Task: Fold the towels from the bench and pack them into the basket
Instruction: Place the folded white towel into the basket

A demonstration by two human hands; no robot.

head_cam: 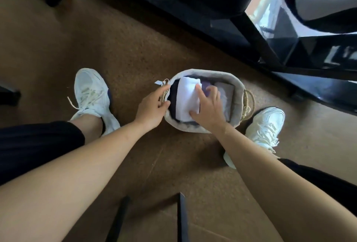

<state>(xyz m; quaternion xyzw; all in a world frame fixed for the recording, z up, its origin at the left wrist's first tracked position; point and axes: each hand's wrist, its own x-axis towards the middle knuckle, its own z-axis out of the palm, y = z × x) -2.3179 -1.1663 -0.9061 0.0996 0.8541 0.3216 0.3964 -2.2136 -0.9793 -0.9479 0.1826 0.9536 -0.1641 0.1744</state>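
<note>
Plainly, the packing step is in hand. The oval, cloth-lined woven basket [238, 87] stands on the brown carpet [125, 58] between the person's two white sneakers, and folded towels already lie in it. A folded white towel [186, 98] lies uppermost near the middle. A dark navy towel [172, 98] shows beside and under it on the left. A folded pale grey towel [227, 96] lies against the right wall.

The right hand [209, 110] lies spread on top of the load. Its fingers are straight and apart, the forefinger on the white towel, the thumb at that towel's near edge and the other fingers reaching toward the grey one. It presses and does not grasp. The left hand [151, 106] holds the basket at its left rim, with the thumb at the rim and the fingers curled onto the rope handle [164, 94], just below a small white tag [158, 82]. It seems to steady the basket against the push.

I judge that the white towel is being seated. The next move calls for an even downward press to level it with its neighbours without undoing the fold, while the left hand stops the light basket from sliding or tipping. The bench is not clearly in view, so I cannot tell whether any towels remain to be folded.
</note>
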